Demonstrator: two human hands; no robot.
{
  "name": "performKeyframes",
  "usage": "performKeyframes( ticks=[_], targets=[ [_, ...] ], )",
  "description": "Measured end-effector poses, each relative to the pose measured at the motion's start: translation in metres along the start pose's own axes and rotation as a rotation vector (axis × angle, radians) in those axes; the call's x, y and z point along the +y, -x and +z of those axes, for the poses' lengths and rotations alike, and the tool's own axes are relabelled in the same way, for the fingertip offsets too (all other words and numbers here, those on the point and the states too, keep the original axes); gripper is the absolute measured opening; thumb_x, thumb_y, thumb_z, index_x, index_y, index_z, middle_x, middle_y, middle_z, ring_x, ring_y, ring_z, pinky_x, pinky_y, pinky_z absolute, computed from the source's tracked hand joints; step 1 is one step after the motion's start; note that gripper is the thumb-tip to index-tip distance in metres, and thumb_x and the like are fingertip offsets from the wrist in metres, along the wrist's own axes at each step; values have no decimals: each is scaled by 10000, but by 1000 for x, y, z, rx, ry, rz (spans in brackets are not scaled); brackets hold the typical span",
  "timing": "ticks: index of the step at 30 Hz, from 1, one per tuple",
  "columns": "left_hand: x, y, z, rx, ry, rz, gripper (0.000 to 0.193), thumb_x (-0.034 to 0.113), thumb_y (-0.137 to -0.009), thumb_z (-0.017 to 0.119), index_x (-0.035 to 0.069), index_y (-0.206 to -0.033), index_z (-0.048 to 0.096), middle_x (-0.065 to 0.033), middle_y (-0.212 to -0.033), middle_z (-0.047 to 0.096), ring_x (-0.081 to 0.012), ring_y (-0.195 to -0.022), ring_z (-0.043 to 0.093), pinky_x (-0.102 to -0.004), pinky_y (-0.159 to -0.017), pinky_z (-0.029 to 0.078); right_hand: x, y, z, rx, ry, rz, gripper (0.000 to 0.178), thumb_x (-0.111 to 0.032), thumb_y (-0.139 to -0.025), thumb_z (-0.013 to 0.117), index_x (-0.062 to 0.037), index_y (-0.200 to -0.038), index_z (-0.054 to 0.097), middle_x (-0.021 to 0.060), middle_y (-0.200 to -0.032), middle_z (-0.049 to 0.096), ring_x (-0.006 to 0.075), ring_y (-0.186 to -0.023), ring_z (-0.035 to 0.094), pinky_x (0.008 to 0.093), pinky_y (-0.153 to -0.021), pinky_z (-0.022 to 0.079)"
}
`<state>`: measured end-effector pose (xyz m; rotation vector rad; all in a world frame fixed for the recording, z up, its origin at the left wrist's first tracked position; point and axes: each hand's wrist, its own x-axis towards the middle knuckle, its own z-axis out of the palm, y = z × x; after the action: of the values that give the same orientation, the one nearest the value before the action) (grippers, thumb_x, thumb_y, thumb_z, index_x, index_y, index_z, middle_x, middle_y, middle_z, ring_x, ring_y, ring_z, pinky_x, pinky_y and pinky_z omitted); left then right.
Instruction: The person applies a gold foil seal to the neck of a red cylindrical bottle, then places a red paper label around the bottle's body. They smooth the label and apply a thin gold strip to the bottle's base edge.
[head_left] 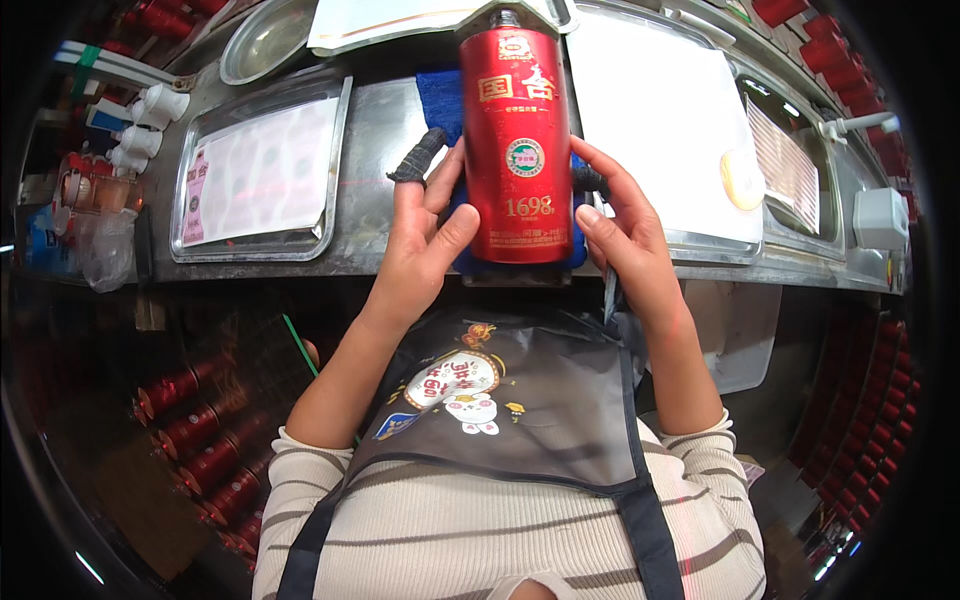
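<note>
Red bottle held between both hands over a steel counter.
The counter (380,130) carries a metal tray (190,180) at left; on a blue cloth (440,100) lies the red bottle (515,150), left hand (425,235) and right hand (625,235) each grasping a side.

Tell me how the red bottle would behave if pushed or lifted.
The red bottle is round and lies on its side, so it would likely roll. Its glossy surface may be slippery. It looks rigid, probably heavy for its size; both hands steady it on the blue cloth.
</note>
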<state>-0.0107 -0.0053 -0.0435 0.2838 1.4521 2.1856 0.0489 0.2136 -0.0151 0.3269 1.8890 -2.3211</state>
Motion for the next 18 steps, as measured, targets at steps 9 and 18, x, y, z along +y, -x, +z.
performKeyframes(
  ticks=[9,18],
  targets=[
    [-2,1,4,-22,-142,45,898,175,-929,717,-24,-1536,86,-248,-1624,191,-283,-1521,176,-418,-1226,136,13,1,2,36,79,-75,664,-126,-900,698,-87,-1500,418,100,-1436,464,1,-665,488,169,-572,424],
    [-3,1,3,-48,-119,49,847,182,-956,673,-11,-1543,94,-244,-1632,172,-284,-1520,178,-423,-1224,149,0,4,3,16,146,-26,746,-142,-843,757,-101,-1503,410,98,-1419,473,-10,-589,435,160,-523,386]
  ],
)
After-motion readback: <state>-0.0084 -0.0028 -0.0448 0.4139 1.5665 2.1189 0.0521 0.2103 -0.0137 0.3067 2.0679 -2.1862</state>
